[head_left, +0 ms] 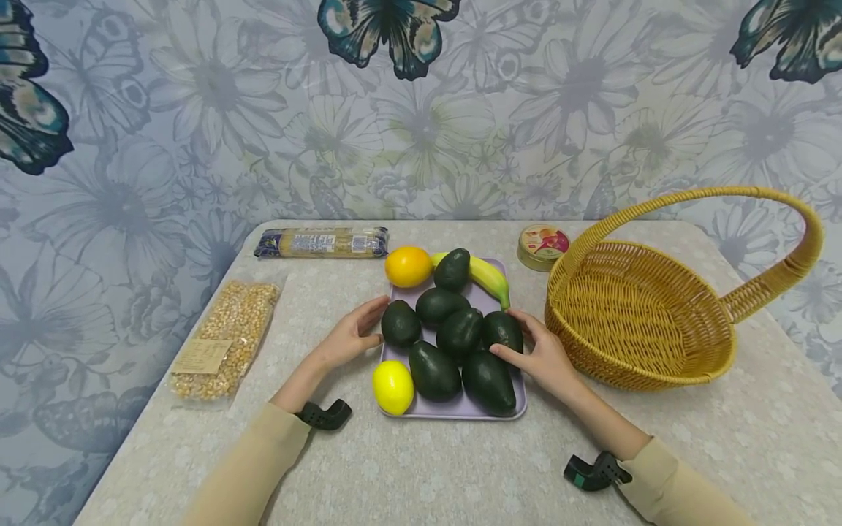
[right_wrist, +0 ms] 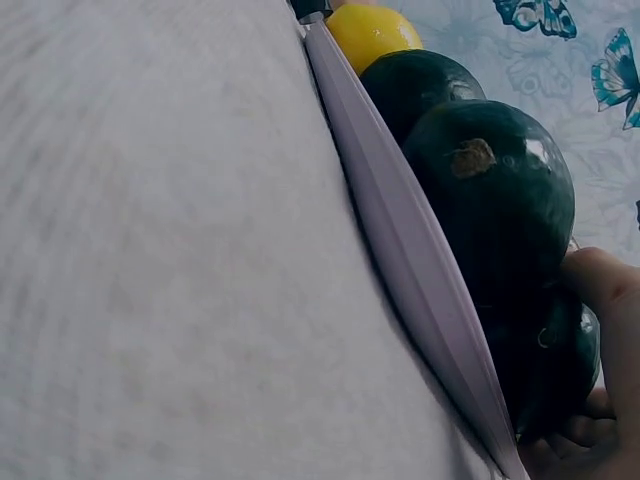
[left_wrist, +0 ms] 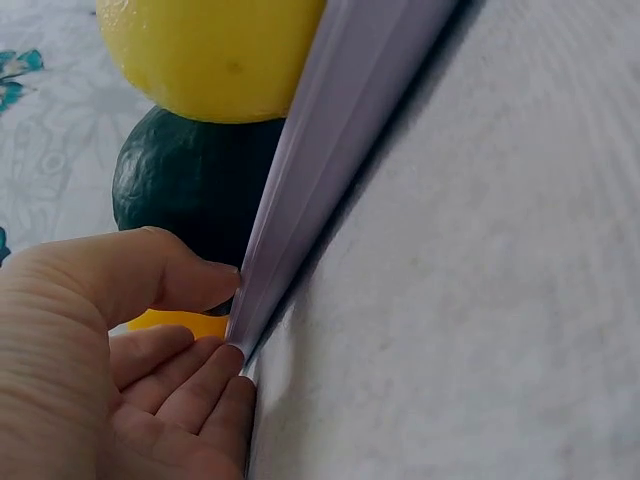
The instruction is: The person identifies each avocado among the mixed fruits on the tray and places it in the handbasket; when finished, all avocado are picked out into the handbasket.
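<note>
A lilac tray [head_left: 454,417] holds several dark green avocados [head_left: 458,332], a yellow lemon [head_left: 393,388], a banana [head_left: 488,277] and an orange-yellow fruit [head_left: 408,267]. At the tray's left edge, my left hand [head_left: 347,337] has its fingers loosely bent beside the leftmost avocado [head_left: 400,324]. In the left wrist view, the thumb [left_wrist: 190,280] and fingertips meet the tray's rim [left_wrist: 300,190]. My right hand [head_left: 544,358] grips the avocado [head_left: 501,327] at the tray's right side, thumb across its near side and fingers behind, partly hidden in the right wrist view.
A wicker basket [head_left: 631,376] with a tall handle stands right of the tray. Behind it sits a round tin [head_left: 543,247]. A long pasta packet [head_left: 322,242] lies at the back left, and a bag of corn kernels [head_left: 224,340] lies far left.
</note>
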`<state>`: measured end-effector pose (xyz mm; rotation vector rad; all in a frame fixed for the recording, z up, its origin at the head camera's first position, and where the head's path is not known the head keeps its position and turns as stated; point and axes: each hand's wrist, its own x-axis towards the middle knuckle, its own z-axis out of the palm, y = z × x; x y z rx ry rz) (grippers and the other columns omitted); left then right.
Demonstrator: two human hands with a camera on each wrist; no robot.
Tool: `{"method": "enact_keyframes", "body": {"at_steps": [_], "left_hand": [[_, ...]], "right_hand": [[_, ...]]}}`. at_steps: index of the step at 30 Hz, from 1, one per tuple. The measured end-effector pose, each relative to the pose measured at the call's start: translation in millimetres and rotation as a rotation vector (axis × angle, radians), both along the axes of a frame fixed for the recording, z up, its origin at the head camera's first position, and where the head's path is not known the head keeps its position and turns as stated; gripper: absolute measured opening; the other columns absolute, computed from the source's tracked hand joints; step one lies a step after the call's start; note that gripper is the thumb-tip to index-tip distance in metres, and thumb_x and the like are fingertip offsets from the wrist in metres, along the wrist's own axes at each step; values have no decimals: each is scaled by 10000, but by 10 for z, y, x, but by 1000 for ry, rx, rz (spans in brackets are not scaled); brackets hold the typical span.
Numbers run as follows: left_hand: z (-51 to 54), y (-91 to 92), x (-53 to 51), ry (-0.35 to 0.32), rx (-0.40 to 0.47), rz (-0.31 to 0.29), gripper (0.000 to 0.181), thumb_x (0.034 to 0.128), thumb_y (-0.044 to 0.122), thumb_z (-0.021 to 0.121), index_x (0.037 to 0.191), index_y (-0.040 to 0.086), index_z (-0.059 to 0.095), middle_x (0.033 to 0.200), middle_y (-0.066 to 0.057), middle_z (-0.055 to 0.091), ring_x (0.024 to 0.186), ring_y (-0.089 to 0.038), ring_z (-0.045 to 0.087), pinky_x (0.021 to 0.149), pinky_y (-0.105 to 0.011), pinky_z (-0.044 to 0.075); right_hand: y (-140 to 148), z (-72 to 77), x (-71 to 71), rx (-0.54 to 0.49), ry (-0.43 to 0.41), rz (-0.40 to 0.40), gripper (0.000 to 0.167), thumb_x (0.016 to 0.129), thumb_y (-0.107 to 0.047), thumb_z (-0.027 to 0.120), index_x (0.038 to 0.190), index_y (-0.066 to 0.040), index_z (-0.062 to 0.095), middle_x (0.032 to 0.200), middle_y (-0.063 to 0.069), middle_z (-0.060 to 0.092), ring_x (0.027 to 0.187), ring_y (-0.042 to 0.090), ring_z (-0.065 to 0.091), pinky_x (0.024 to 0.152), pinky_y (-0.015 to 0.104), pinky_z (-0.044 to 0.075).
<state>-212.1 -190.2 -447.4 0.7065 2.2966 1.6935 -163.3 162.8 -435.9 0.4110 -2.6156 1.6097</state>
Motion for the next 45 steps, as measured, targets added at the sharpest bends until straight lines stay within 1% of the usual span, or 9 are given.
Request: {"method": "enact_keyframes", "body": {"at_steps": [4, 12, 18, 23, 27, 33, 38, 42, 45], "left_hand": [[4, 13, -17, 9, -10, 4, 697, 817, -152, 559, 1437, -101, 244, 1482, -266, 259, 1363, -365, 258, 1122, -422, 231], [-21, 13, 1, 22, -6, 4, 696, 812, -132, 569, 1433, -102, 255, 1477, -268, 269, 1358, -377, 264, 1120, -427, 229], [-43, 17, 17, 26, 6, 8, 694, 807, -155, 559, 1430, -106, 258, 1473, -273, 272, 1357, -376, 267, 1119, -428, 233], [-55, 32, 26, 23, 8, 5, 704, 801, -164, 560, 1429, -119, 243, 1471, -285, 264, 1350, -394, 269, 1113, -449, 237], [-63, 42, 27, 23, 15, 6, 704, 802, -166, 558, 1425, -131, 232, 1467, -303, 252, 1345, -419, 260, 1109, -479, 228], [-61, 60, 35, 26, 13, 10, 698, 802, -150, 570, 1427, -106, 264, 1465, -279, 282, 1346, -390, 282, 1115, -443, 236], [-52, 52, 52, 24, 19, 8, 698, 797, -147, 569, 1422, -119, 260, 1460, -292, 279, 1347, -397, 273, 1119, -441, 225], [-28, 30, 42, 21, 1, 6, 697, 804, -145, 567, 1426, -114, 256, 1463, -291, 275, 1344, -404, 273, 1115, -454, 228], [-18, 14, 21, 29, -2, 8, 692, 808, -143, 564, 1428, -109, 258, 1465, -286, 276, 1340, -408, 279, 1111, -460, 233]], "right_hand": [[29, -41, -30, 22, 40, 33, 694, 807, -220, 757, 1389, -36, 427, 1335, 135, 500, 1214, 255, 481, 1017, 417, 407], [42, -32, -16, 86, 110, 121, 633, 833, -158, 690, 1397, -52, 423, 1365, 143, 477, 1194, 284, 482, 974, 494, 406], [32, -49, -40, 92, 137, 117, 636, 810, -150, 725, 1372, -24, 456, 1344, 131, 506, 1165, 264, 516, 938, 474, 450], [56, -30, -25, 85, 143, 76, 612, 788, -100, 729, 1353, -73, 496, 1310, 92, 544, 1133, 224, 539, 911, 383, 467], [109, 146, 30, -7, 131, 115, 601, 811, -59, 708, 1367, -98, 485, 1335, 90, 524, 1181, 200, 502, 934, 233, 436], [401, 638, 163, -232, 189, 429, 632, 795, 132, 625, 1380, 66, 393, 1378, 228, 444, 1265, 218, 439, 1001, 213, 397], [893, 883, 242, -289, 264, 615, 640, 751, 209, 591, 1338, 193, 335, 1365, 283, 424, 1262, 263, 435, 999, 236, 407], [1283, 875, 260, -291, 238, 587, 647, 729, 264, 534, 1334, 216, 309, 1375, 252, 432, 1249, 241, 450, 967, 217, 429], [1467, 818, 225, -199, 179, 473, 658, 740, 270, 518, 1363, 160, 335, 1384, 143, 468, 1211, 171, 488, 906, 180, 461]]}}
